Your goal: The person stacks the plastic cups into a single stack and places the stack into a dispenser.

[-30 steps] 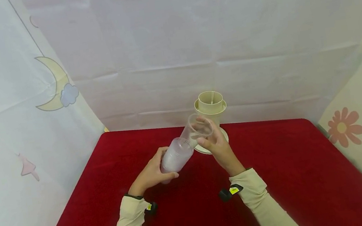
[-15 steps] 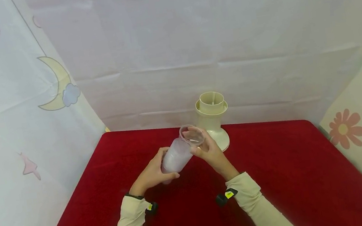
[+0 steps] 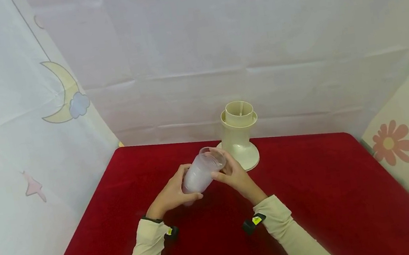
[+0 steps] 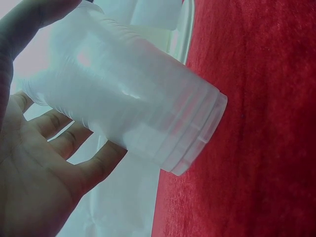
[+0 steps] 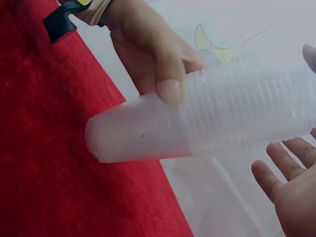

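In the head view my left hand (image 3: 174, 192) grips a tilted stack of clear plastic cups (image 3: 197, 176) round its lower body, thumb at the front. The stack's mouth points up and to the right, and its ridged rims show in the right wrist view as a nested row (image 5: 242, 106). My right hand (image 3: 237, 179) holds the plastic cup (image 3: 214, 157) at the top end of the stack, thumb in front and fingers behind. That cup sits nested in the others. The stack's closed bottom (image 4: 202, 133) hangs over the red cloth in the left wrist view.
Behind the hands, a cream plastic stand (image 3: 238, 140) with a flared round base and an open, stepped top stands near the table's far edge. Red cloth (image 3: 314, 181) covers the table. Pale printed sheets (image 3: 186, 51) hang behind and at both sides.
My right hand has moved left and down with a plastic cup, which has gone from apart at an angle to nested in the stack. My left hand has stayed nearly still.
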`<state>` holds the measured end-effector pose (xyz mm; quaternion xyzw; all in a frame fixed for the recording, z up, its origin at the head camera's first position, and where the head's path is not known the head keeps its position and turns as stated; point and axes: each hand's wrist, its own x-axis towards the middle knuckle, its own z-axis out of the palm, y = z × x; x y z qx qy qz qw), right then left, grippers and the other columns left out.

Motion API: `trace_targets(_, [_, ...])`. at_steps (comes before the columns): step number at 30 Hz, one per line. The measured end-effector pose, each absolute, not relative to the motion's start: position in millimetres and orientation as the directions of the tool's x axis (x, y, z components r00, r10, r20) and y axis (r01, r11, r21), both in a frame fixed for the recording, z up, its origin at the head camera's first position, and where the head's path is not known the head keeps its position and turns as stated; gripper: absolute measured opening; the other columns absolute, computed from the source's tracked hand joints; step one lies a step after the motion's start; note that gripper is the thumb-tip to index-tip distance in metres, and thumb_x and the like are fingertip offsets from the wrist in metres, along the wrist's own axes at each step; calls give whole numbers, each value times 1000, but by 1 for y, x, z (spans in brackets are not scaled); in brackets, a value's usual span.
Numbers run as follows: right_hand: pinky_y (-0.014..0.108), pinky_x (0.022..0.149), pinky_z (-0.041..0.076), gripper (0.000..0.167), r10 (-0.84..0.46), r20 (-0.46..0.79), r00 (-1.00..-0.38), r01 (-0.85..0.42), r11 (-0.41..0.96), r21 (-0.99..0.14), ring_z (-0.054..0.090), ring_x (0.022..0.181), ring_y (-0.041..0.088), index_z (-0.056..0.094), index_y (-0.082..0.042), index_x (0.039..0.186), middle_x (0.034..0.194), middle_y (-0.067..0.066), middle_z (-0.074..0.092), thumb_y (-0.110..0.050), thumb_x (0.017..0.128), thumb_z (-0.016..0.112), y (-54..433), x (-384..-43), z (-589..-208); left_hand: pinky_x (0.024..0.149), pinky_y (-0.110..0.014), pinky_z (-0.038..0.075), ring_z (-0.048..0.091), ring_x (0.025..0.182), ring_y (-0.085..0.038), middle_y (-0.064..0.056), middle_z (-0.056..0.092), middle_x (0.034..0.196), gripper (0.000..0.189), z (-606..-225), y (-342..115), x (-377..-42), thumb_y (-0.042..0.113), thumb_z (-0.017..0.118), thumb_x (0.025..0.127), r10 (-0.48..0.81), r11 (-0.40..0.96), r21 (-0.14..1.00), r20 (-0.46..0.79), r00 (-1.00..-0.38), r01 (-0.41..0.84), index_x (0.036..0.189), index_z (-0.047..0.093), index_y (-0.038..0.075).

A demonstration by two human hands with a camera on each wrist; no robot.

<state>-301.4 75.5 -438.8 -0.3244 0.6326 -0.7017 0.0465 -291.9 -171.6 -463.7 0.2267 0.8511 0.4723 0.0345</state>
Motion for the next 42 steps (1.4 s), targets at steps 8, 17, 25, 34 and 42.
trace_targets(8, [34,109,40,88,-544,305,-781,-230,-204,-952,31,145,33,21,-13,158,159,12,28,-25,90,75,74,-300,-458,93,-45,49,55,112,-22,-1,51,132,85,-465,-171,-293,26,86,74,423,443,822,160,-892,358,142,36,22])
trace_targets(17, [47,108,41,85,-606,229,-762,-211,-102,-972,33,145,32,17,-22,160,161,6,27,-18,94,70,69,-297,-482,93,-48,50,56,111,-22,-1,52,131,85,-469,-172,-293,29,87,74,421,444,812,184,-888,378,142,37,22])
trace_targets(25, [46,107,42,78,-551,237,-800,-240,-69,-968,41,140,29,25,-25,156,155,5,38,-19,93,72,61,-296,-486,95,-49,50,56,112,-21,0,53,132,86,-468,-172,-293,31,87,73,432,431,799,225,-873,420,144,39,20])
trace_targets(34, [44,105,45,76,-521,260,-813,-270,-58,-961,45,137,31,27,-21,156,153,8,41,-16,94,70,60,-294,-488,96,-46,49,55,114,-20,0,53,137,87,-465,-172,-290,36,86,76,447,410,788,265,-854,459,148,40,17])
trace_targets(42, [46,105,45,76,-523,245,-817,-250,-62,-966,45,137,30,25,-18,157,152,11,42,-9,95,68,63,-292,-485,102,-46,47,53,125,-20,-1,52,141,78,-465,-170,-292,30,83,82,440,349,768,371,-818,537,148,44,17])
